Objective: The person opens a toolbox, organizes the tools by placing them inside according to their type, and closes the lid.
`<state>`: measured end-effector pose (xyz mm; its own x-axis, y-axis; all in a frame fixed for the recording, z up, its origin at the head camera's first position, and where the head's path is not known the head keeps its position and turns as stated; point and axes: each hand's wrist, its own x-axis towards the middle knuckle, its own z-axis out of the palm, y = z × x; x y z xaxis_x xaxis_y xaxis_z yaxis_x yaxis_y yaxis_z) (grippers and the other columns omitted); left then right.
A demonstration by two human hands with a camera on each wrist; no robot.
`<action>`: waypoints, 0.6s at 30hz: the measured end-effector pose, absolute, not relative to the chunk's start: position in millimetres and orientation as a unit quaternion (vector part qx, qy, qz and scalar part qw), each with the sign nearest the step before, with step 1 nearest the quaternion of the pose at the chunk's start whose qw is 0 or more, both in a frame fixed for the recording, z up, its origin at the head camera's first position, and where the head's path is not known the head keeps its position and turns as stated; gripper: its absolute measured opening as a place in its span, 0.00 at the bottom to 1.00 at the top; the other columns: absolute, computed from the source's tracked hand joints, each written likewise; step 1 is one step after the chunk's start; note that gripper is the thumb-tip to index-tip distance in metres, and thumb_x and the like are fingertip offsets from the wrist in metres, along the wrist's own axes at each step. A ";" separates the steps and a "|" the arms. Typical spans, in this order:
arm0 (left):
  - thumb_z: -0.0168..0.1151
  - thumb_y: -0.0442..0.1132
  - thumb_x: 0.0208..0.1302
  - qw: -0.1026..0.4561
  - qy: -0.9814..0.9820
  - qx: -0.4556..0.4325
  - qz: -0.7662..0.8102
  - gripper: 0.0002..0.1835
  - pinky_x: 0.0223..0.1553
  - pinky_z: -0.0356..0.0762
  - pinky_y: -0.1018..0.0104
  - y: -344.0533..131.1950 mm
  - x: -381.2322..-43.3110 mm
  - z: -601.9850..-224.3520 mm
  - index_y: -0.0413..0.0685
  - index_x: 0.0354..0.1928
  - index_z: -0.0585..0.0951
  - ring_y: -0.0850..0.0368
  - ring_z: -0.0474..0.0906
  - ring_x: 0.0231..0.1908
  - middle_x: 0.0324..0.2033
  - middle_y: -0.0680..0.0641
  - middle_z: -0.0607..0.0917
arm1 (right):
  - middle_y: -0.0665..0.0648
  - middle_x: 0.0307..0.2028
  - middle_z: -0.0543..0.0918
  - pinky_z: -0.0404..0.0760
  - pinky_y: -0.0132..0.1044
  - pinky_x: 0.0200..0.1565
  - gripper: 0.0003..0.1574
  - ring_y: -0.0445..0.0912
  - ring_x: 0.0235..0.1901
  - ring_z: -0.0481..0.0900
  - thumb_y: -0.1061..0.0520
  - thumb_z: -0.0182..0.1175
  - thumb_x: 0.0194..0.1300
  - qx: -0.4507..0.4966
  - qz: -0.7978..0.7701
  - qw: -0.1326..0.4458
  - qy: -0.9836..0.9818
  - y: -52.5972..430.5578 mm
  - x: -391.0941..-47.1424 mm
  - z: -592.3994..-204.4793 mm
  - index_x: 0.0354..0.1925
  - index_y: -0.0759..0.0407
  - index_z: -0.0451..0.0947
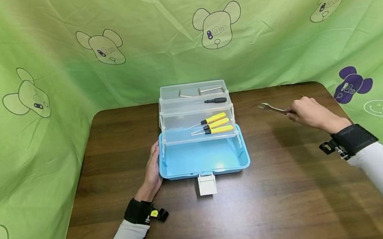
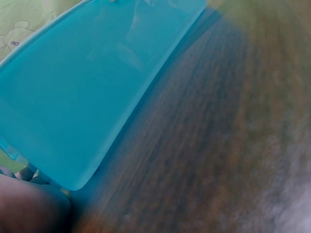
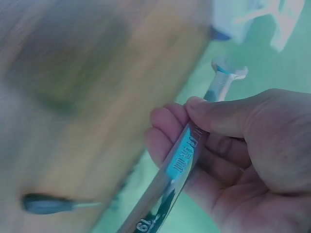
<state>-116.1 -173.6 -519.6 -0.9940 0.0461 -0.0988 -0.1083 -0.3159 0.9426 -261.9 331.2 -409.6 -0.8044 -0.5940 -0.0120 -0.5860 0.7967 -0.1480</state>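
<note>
A blue toolbox [image 1: 203, 157] stands with its clear tiered trays [image 1: 182, 132] spread toward the back. My left hand [image 1: 153, 169] rests along the box's left wall; in the left wrist view only part of that hand [image 2: 29, 204] shows beside the box corner. Out to the right, my right hand [image 1: 309, 114] grips a silver wrench [image 1: 271, 107] marked 19, held above the table. In the right wrist view the thumb and fingers close around the middle of the wrench's shank [image 3: 180, 162], with an open-ended jaw sticking out past them.
Yellow-handled screwdrivers [image 1: 218, 123] lie in the front tray, a black screwdriver [image 1: 215, 100] in the one behind, and hex keys [image 1: 211, 89] at the back. A dark-handled screwdriver [image 3: 46, 204] lies on the wooden table [image 1: 275, 204]. A white latch [image 1: 207, 184] juts forward. Green cloth [image 1: 168, 39] hangs behind.
</note>
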 end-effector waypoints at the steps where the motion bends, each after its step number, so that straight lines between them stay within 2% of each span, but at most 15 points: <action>1: 0.28 0.48 0.89 0.048 0.585 -0.026 0.810 0.30 0.81 0.43 0.48 -173.5 -116.1 -520.0 0.45 0.84 0.48 0.49 0.47 0.81 0.83 0.43 0.52 | 0.49 0.21 0.81 0.75 0.49 0.24 0.10 0.45 0.21 0.73 0.67 0.68 0.68 -0.320 -0.067 0.027 0.945 324.7 -259.3 -405.2 0.28 0.58 0.85; 4: 0.29 0.49 0.89 0.046 0.587 -0.024 0.808 0.30 0.81 0.43 0.48 -173.7 -116.1 -521.0 0.45 0.84 0.48 0.49 0.47 0.81 0.83 0.43 0.52 | 0.45 0.19 0.76 0.71 0.44 0.24 0.14 0.42 0.21 0.69 0.68 0.68 0.67 -0.347 -0.067 0.015 0.935 304.3 -252.2 -395.0 0.26 0.55 0.82; 9: 0.29 0.49 0.89 0.050 0.585 -0.023 0.809 0.31 0.81 0.43 0.47 -174.9 -115.9 -522.0 0.45 0.84 0.47 0.49 0.47 0.81 0.83 0.43 0.52 | 0.45 0.19 0.72 0.71 0.42 0.24 0.16 0.41 0.21 0.67 0.68 0.68 0.66 -0.386 -0.065 0.009 0.920 270.6 -241.7 -379.5 0.25 0.53 0.79; 18: 0.29 0.50 0.89 0.053 0.587 -0.023 0.808 0.31 0.81 0.43 0.47 -174.8 -116.8 -522.9 0.45 0.85 0.47 0.49 0.46 0.81 0.83 0.43 0.51 | 0.44 0.20 0.72 0.71 0.41 0.24 0.14 0.40 0.21 0.67 0.69 0.68 0.66 -0.441 -0.061 0.003 0.895 221.3 -225.1 -346.9 0.27 0.55 0.80</action>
